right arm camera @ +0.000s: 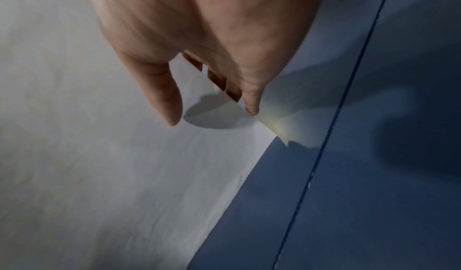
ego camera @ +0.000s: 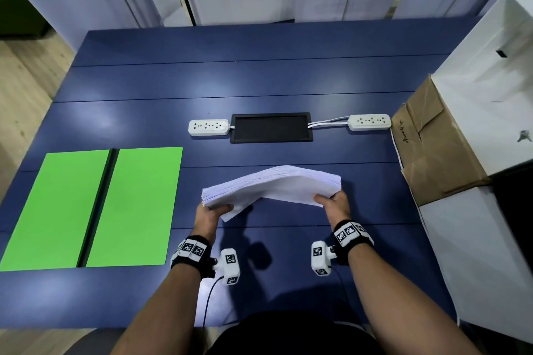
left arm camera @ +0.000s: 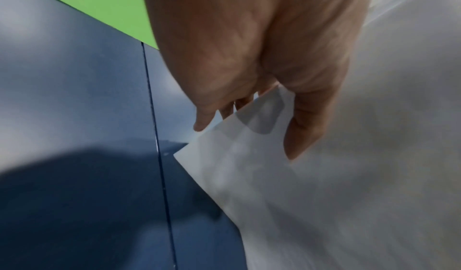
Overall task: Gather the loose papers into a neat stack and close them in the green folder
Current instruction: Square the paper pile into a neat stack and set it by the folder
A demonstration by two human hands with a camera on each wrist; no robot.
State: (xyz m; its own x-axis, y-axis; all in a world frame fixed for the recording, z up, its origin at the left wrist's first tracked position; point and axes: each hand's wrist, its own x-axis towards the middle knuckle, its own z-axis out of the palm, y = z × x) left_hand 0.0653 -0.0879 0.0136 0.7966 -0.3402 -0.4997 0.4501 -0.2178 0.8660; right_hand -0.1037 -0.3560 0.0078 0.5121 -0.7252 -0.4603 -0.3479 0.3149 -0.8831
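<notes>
The stack of papers (ego camera: 271, 186) was held up off the blue table (ego camera: 259, 81), near the middle of its near half, bowed upward in the centre with both ends drooping. We had it gripped at its two short ends: our left hand (ego camera: 212, 212) curled round the left end, thumb on top and fingers (left arm camera: 225, 109) tucked beneath, and our right hand (ego camera: 334, 202) clasped the right end the same way, thumb over the sheet and fingers (right arm camera: 250, 104) under the edge. One lower sheet poked out past the rest at the near left corner, so the edges were not yet fully squared.

The green folder (ego camera: 92, 207) lay open and flat on the table to the left of the stack, well apart from it, its dark spine running between the two covers.

We judged the gathering step nearly done and the squaring step in hand. The next move called for tapping the edges level, then carrying the stack left and laying it on one cover, keeping it clear of the spine so the other cover could fold over.

Farther off sat two white power strips (ego camera: 209, 127) flanking a black cable tray (ego camera: 271, 127), and a cardboard box (ego camera: 429, 150) at the right edge
</notes>
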